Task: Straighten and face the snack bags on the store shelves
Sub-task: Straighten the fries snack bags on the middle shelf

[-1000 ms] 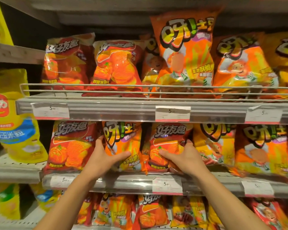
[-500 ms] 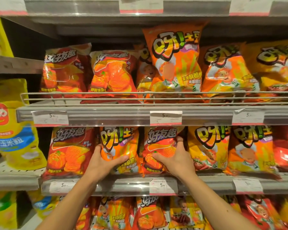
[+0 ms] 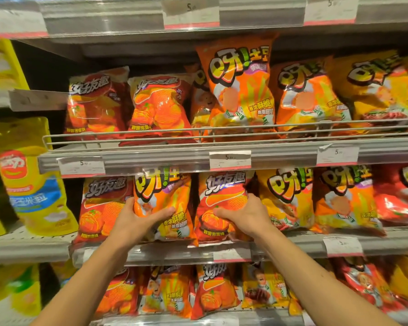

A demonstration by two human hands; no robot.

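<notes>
Two hands were on the middle shelf [image 3: 292,243], each gripping one snack bag. The left hand [image 3: 137,220] held the orange bag [image 3: 165,198] at its lower left corner, fingers curled behind the left edge and thumb laid across the front. The right hand [image 3: 245,215] held the red bag [image 3: 222,203] at its lower right, fingers wrapped round the right edge and thumb pressed on the front. Both bags stood side by side, just apart, fronts outward, between a red bag [image 3: 101,208] on the left and a yellow bag [image 3: 285,198] on the right. The orange bag was glossy with yellow lettering; the red one showed white lettering and ridged crisps. Price tags [image 3: 230,160] lined the shelf rail above.
</notes>
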